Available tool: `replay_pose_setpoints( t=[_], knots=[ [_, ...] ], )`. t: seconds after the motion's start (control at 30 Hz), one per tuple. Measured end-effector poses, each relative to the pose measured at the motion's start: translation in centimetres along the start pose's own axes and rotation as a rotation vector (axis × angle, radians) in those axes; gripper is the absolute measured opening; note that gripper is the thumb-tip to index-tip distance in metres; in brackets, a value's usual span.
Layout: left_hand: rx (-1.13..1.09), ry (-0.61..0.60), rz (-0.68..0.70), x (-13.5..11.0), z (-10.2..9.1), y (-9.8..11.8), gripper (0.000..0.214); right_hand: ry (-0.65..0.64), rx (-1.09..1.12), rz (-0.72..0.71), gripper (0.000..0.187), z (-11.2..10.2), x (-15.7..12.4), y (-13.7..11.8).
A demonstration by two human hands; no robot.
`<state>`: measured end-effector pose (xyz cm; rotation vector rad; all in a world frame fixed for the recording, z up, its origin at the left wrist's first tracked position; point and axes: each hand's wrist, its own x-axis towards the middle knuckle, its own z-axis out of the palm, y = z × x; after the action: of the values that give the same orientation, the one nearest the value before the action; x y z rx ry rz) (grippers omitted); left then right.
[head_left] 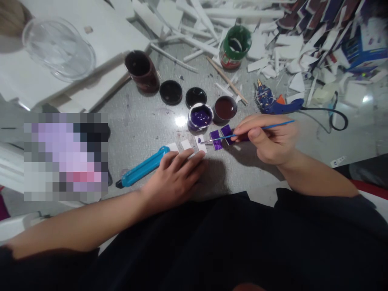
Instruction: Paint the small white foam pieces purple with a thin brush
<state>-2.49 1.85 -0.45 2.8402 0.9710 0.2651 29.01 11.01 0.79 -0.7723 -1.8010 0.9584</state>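
My right hand [268, 139] pinches a thin blue paintbrush [226, 137], its tip on a small white foam piece [200, 143] that bears a dab of purple. Fingers spread, my left hand [180, 176] lies on the table with a fingertip at that piece's lower edge. Left of it sits another white piece [186, 144], partly under the fingers. Two purple-painted pieces, one flat [216, 140] and one by my right fingertips [226, 132], lie to the right. Just behind stand a pot of purple paint [201, 116] and a cup of dark red-brown paint [225, 109].
A blue utility knife [145, 165] lies beside my left hand. Farther back are a dark jar [142, 70], black lids [171, 92], a green-rimmed jar [235, 46], a wooden stick [227, 81] and a corded blue glue gun [279, 103]. White foam scraps [273, 52] cover the far side.
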Motion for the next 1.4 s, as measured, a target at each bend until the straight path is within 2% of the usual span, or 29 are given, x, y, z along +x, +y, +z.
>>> replay_pose_setpoints(
  t=[0.13,0.23,0.37,0.47,0.57,0.73,0.83,0.93,1.07,1.2,1.4],
  knots=[
    [-0.005,0.020,0.005,0.07,-0.04,0.05,0.053,-0.052,-0.050,-0.036,0.018,-0.08,0.07,-0.13],
    [-0.002,0.029,0.008,0.11,0.02,0.06,0.054,-0.031,-0.130,-0.077,0.017,0.01,0.15,-0.06],
    [0.009,0.043,0.010,0.10,0.07,0.03,0.052,0.029,-0.069,-0.058,0.015,0.10,0.22,-0.02],
    [0.018,0.050,0.015,0.11,0.03,0.04,0.049,-0.029,-0.005,-0.045,0.016,-0.01,0.25,-0.15],
    [0.007,0.039,0.008,0.12,0.00,0.02,0.051,-0.079,-0.055,-0.026,0.013,-0.16,0.26,-0.25],
    [0.005,0.037,0.010,0.13,-0.02,-0.05,0.052,-0.022,-0.163,-0.078,0.016,-0.16,0.19,-0.10],
    [0.023,0.057,0.016,0.24,-0.08,-0.03,0.048,-0.007,-0.121,-0.071,0.017,-0.15,0.16,-0.04],
    [0.024,0.063,0.018,0.32,-0.12,0.02,0.047,-0.061,-0.060,-0.064,0.018,-0.21,0.19,-0.10],
    [-0.001,0.036,0.010,0.21,-0.03,0.02,0.051,-0.094,-0.136,-0.120,0.020,-0.25,0.30,-0.12],
    [-0.022,-0.008,-0.008,0.04,0.10,-0.02,0.054,-0.050,-0.189,-0.177,0.023,-0.29,0.32,-0.06],
    [0.023,0.030,0.013,0.23,0.00,0.01,0.050,-0.057,-0.116,-0.041,0.012,-0.30,0.04,-0.24]
  ],
)
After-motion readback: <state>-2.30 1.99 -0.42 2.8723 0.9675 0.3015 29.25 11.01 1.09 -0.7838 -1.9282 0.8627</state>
